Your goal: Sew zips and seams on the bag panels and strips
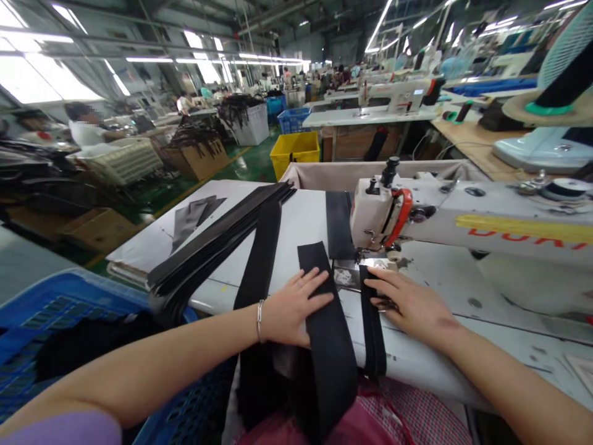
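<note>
My left hand (pixel 293 307) lies flat with fingers stretched out on a wide black fabric strip (pixel 330 346) that hangs over the table's front edge. My right hand (pixel 410 306) rests with fingers extended on a narrow black strip (pixel 373 343), right in front of the needle area of a white sewing machine (pixel 384 213). A silver bracelet sits on my left wrist. Another black piece (pixel 340 224) lies behind the machine head.
A stack of long black strips (pixel 217 244) lies fanned across the white table (pixel 306 216) to the left. A blue plastic crate (pixel 50 315) stands at lower left. A yellow bin (pixel 296 151), cardboard boxes, other sewing stations and seated workers fill the background.
</note>
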Tool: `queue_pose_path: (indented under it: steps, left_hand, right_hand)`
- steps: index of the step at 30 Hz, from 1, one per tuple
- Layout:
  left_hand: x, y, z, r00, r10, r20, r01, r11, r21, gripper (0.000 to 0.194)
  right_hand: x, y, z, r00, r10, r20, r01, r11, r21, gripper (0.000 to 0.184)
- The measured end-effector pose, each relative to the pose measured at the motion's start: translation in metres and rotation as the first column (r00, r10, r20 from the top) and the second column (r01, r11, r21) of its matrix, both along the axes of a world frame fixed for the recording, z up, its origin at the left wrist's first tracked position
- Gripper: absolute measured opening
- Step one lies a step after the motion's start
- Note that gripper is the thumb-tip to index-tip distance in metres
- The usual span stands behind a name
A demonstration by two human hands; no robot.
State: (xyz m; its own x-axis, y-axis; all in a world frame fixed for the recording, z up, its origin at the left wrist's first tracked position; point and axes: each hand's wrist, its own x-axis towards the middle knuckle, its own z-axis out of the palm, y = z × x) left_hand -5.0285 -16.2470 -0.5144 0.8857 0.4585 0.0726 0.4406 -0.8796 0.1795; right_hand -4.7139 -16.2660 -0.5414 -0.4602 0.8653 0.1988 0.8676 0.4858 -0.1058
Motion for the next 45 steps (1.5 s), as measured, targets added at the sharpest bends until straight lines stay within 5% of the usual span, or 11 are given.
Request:
queue_pose_path:
  steps: [2,7,10,13,15,18,22,45]
  left_hand:
    - [0.003,0.019,-0.004,0.995,0.097,0.007,-0.098,0.994,0.056,0.097]
    - [0.009,0.063,0.001,0.973,0.205,0.105,-0.217,0.970,0.115,0.041]
    - [0.023,0.071,0.004,0.984,-0.041,0.172,0.020,0.992,0.122,0.043]
    - [0.046,0.068,0.003,0.920,-0.382,0.085,0.370,0.920,0.129,0.049]
    - [0.060,0.064,0.001,0.903,-0.429,-0.010,0.428,0.899,0.089,0.051]
    - [0.071,0.058,-0.002,0.944,-0.327,-0.055,0.329,0.943,0.051,0.062]
    - [0.070,0.055,-0.005,0.975,-0.209,-0.081,0.216,0.971,0.099,0.054]
    - [0.066,0.060,-0.006,0.983,-0.150,-0.107,0.153,0.988,0.019,0.067]
  right_hand:
    - [-0.002,0.005,0.005,1.000,0.013,-0.012,-0.013,1.000,0.007,0.037]
    - [-0.005,0.008,0.003,0.999,0.006,-0.053,-0.005,0.999,0.032,0.036]
    - [-0.005,0.007,0.002,0.994,0.012,-0.108,-0.008,1.000,0.029,0.039]
    - [-0.003,0.007,0.001,0.985,0.010,-0.170,-0.007,1.000,0.023,0.043]
    - [-0.002,0.007,0.000,0.984,0.007,-0.177,-0.005,1.000,0.013,0.042]
    - [-0.001,0.008,0.000,0.983,0.022,-0.180,-0.020,1.000,0.011,0.042]
    - [0.000,0.009,0.002,0.985,0.024,-0.171,-0.025,1.000,-0.003,0.044]
    - [-0.004,0.011,0.004,0.993,-0.029,-0.116,0.029,1.000,0.002,0.039]
